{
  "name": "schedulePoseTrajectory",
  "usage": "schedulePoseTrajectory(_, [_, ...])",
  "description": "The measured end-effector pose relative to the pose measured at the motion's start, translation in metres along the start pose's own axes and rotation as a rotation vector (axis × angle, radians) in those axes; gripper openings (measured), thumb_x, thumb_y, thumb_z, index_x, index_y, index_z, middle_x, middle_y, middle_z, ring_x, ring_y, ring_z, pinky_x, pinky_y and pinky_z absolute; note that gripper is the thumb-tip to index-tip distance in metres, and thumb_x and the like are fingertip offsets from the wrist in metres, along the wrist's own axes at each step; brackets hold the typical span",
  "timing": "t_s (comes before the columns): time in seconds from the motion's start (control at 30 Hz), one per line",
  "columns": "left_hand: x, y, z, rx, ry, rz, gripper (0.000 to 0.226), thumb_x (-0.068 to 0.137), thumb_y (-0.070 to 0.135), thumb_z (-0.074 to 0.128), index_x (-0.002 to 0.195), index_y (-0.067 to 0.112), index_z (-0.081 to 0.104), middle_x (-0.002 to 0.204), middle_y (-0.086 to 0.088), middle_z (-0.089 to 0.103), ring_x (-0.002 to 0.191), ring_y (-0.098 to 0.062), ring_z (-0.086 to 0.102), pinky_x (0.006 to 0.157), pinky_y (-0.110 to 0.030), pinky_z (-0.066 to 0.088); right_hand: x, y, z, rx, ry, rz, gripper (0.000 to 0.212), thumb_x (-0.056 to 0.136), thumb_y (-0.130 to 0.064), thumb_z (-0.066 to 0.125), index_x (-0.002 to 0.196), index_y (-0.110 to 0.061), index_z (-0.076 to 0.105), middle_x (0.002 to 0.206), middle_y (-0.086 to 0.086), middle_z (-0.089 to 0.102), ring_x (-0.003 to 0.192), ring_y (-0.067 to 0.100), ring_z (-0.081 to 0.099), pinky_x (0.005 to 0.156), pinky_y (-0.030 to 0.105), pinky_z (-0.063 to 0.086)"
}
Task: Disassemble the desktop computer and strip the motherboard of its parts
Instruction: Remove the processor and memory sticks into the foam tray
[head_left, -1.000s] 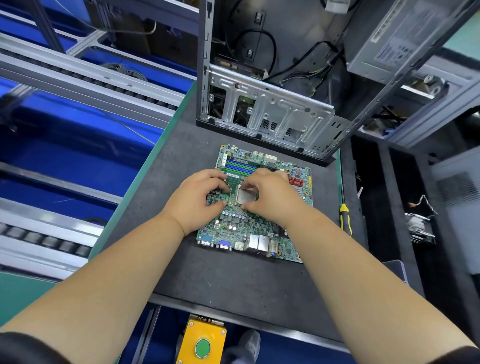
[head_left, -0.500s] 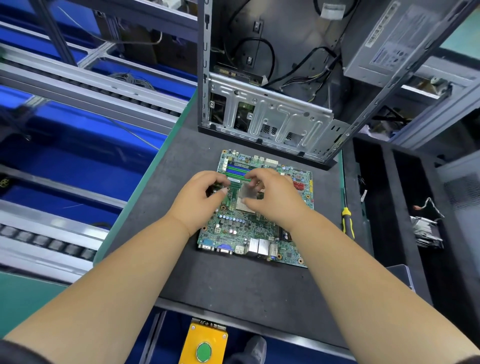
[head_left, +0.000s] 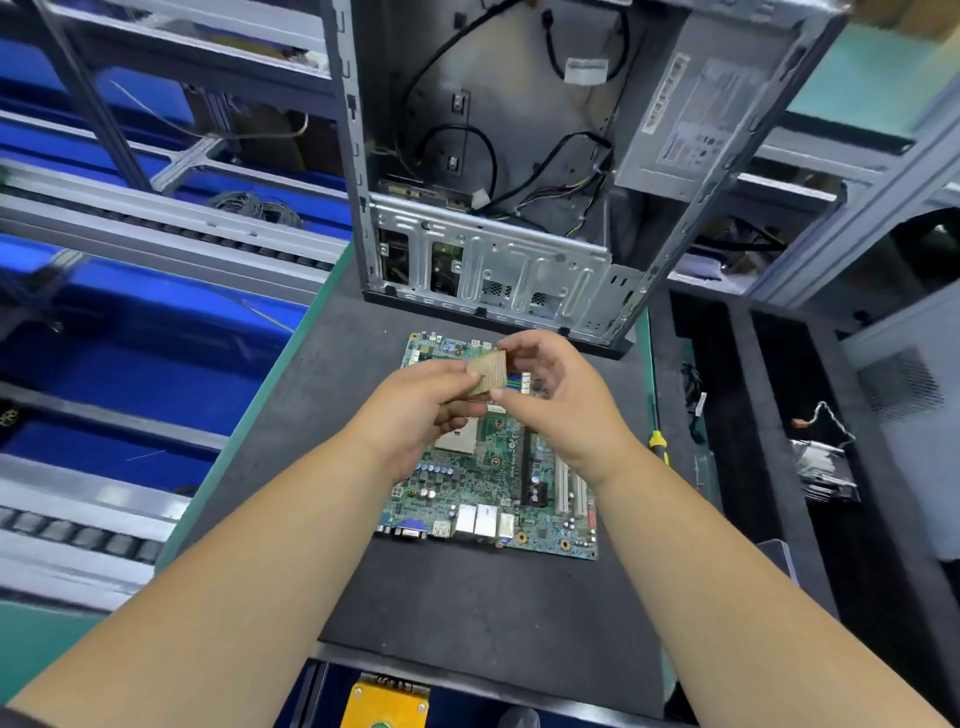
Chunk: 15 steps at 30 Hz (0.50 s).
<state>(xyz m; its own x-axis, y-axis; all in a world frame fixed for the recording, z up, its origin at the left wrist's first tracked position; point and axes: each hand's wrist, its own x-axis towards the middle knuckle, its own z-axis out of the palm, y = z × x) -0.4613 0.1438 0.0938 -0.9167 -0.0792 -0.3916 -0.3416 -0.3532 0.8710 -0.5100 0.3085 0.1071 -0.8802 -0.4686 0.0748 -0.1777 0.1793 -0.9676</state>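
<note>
Just above the middle of the frame, both hands hold the CPU in the air over the motherboard, which lies flat on the dark table. The left hand pinches its lower left edge; the right hand curls its fingers over the top edge, thumb at the lower corner. The gold pin side faces the camera (the pins look bare). The empty socket sits below the left hand.

The main risk, as I judge it, is bent pins: a fingertip sliding across that face would do it. A slack edge grip could drop the chip onto the board. The gutted case stands behind, and a screwdriver lies at the table's right edge.
</note>
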Motion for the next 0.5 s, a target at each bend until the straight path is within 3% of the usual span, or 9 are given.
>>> schedulePoseTrajectory(0.1, [0.003,0.003,0.017,0.158,0.036,0.029,0.013,0.092,0.015,0.062,0.103,0.010,0.063,0.082,-0.002,0.070,0.065,-0.008,0.066,0.065,-0.021,0.046,-0.005,-0.003,-0.020,-0.244,-0.013,0.007,0.044,0.075,-0.015,0.078,0.112,-0.028,0.058,0.113,-0.015,0.060,0.108,-0.005,0.055,0.090,0.012,0.040])
schedulePoseTrajectory(0.2, [0.005,0.003,0.037,0.319,0.051,0.084,0.004,0.090,0.015,0.064,0.091,0.013,0.060,0.080,-0.002,0.064,0.066,-0.013,0.065,0.066,-0.022,0.046,-0.009,-0.005,-0.040,-0.545,-0.048,-0.031,0.055,0.070,-0.043,0.076,0.120,-0.030,0.056,0.117,-0.015,0.053,0.114,0.000,0.051,0.098,0.028,0.038])
schedulePoseTrajectory(0.27, [0.006,0.001,0.053,0.382,0.023,0.106,0.004,0.088,0.013,0.064,0.087,0.010,0.061,0.073,-0.002,0.063,0.065,-0.015,0.064,0.073,-0.031,0.047,-0.011,-0.003,-0.053,-0.723,-0.040,-0.056,0.057,0.070,-0.053,0.074,0.120,-0.030,0.059,0.116,-0.014,0.055,0.115,0.008,0.050,0.098,0.037,0.034])
schedulePoseTrajectory(0.33, [0.008,-0.001,0.070,0.434,0.006,0.115,0.008,0.087,0.011,0.065,0.089,0.004,0.062,0.069,-0.003,0.064,0.065,-0.017,0.064,0.076,-0.032,0.047,-0.014,-0.001,-0.065,-0.818,-0.022,-0.084,0.048,0.072,-0.052,0.074,0.116,-0.033,0.063,0.111,-0.014,0.057,0.113,0.011,0.049,0.095,0.038,0.032])
schedulePoseTrajectory(0.5, [0.016,-0.004,0.108,0.453,-0.004,0.115,0.010,0.088,0.008,0.066,0.093,0.003,0.060,0.063,-0.001,0.057,0.051,-0.005,0.057,0.053,-0.009,0.043,-0.021,0.012,-0.102,-0.787,0.034,-0.096,0.041,0.072,-0.043,0.077,0.111,-0.037,0.065,0.108,-0.014,0.056,0.112,0.011,0.049,0.095,0.036,0.030])
